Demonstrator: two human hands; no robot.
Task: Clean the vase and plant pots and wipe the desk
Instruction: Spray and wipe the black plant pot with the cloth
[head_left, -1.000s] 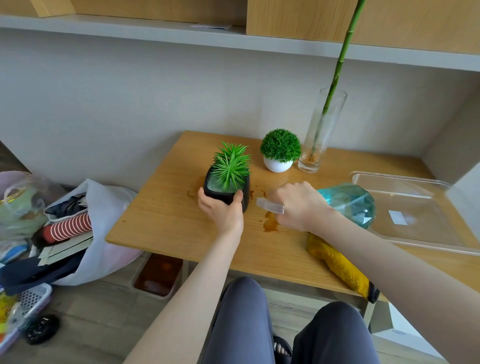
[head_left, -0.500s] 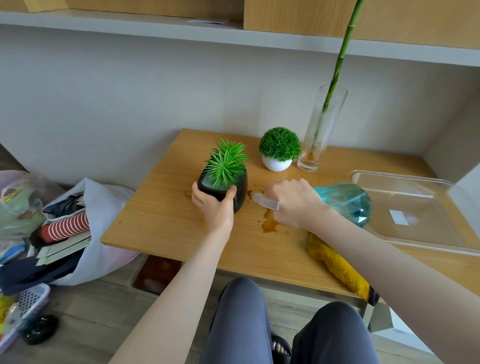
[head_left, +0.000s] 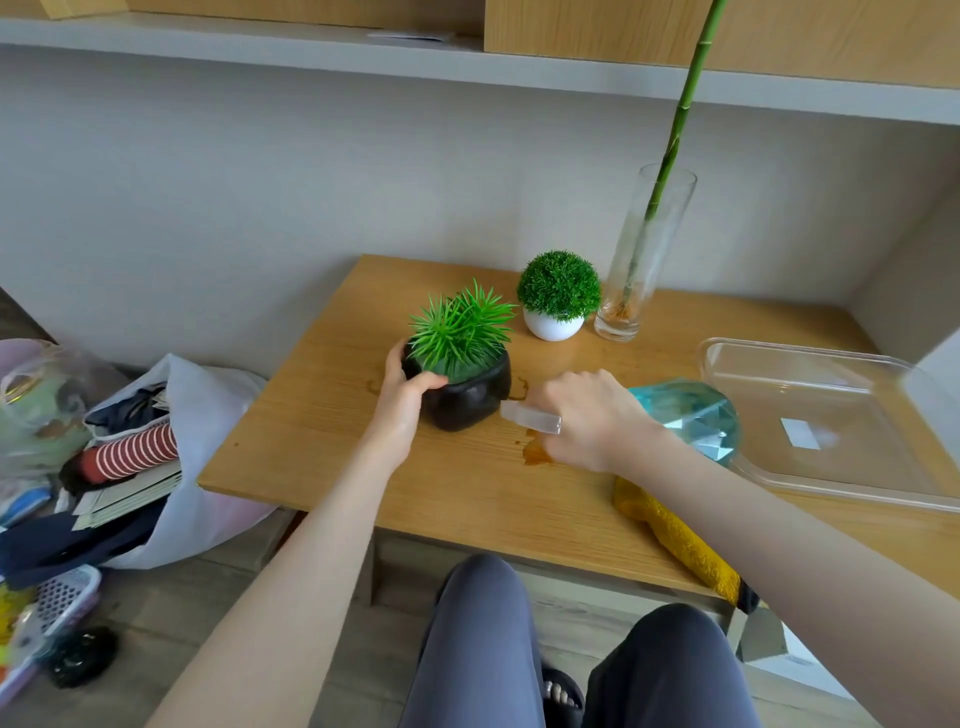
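Now the left hand (head_left: 402, 400) grips the black pot (head_left: 465, 392) by its rim, tilted on the desk (head_left: 322, 441). Just beside it, the right hand (head_left: 587, 421) holds a teal spray bottle (head_left: 691, 415), nozzle toward the pot. Behind stand a white pot (head_left: 552, 325) and glass vase (head_left: 641, 260); a yellow cloth (head_left: 675, 540) lies under the right forearm.

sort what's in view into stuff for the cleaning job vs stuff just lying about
For the job:
black pot, gripped by the left hand
spray bottle, held by the right hand
white pot
glass vase
yellow cloth
desk with brown spill

Lying about:
clear tray
white bag on the floor
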